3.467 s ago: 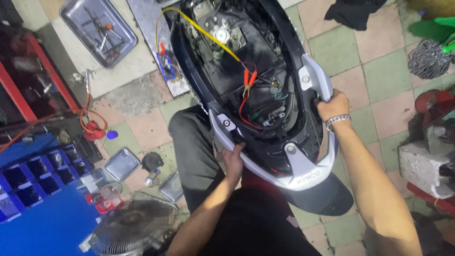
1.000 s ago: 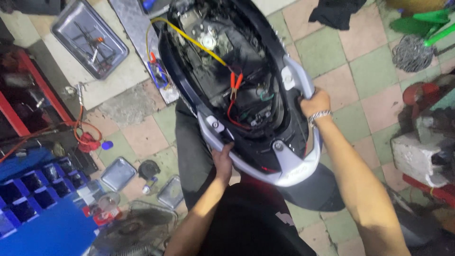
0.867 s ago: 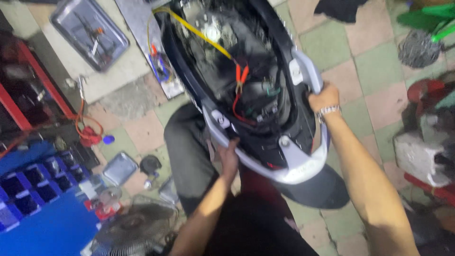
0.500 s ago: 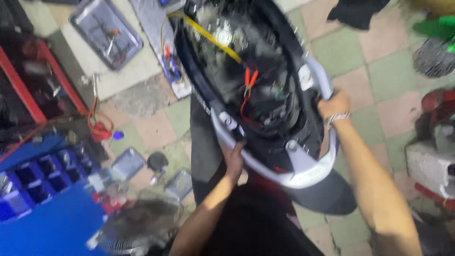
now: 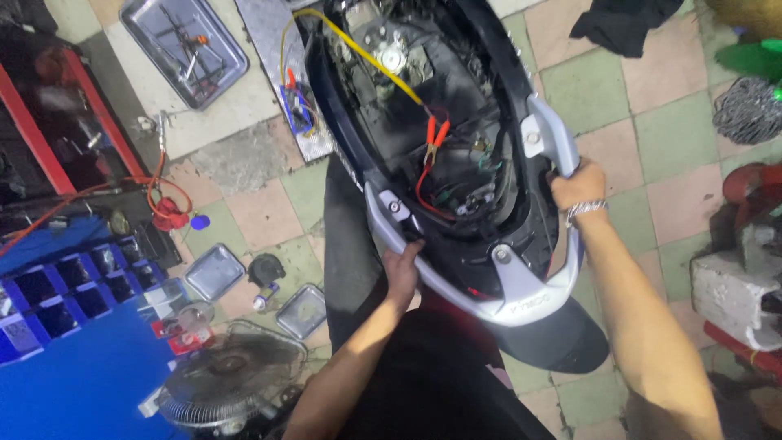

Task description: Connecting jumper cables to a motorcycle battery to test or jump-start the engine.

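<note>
Your left hand (image 5: 403, 267) is curled around the silver grab rail (image 5: 521, 305) at its 8 o'clock side, fingers wrapped under the bar. Your right hand (image 5: 577, 184) is clenched on the same rail at about 3 o'clock, a metal bracelet (image 5: 585, 209) at the wrist. The rail is a grey U-shaped bar bolted round the tail of a dark blue scooter body (image 5: 456, 138), which fills the upper middle of the view and stands on the tiled floor (image 5: 676, 138). The seat is off, so the open bay shows black plastic, loose wiring and a yellow cable (image 5: 358, 55) ending in red clips (image 5: 432, 134) near the centre. At 10 o'clock from the scooter lies a metal tray (image 5: 183, 49) of tools; at 7 o'clock a round fan (image 5: 228, 383) lies beside blue bins (image 5: 61, 285).
</note>
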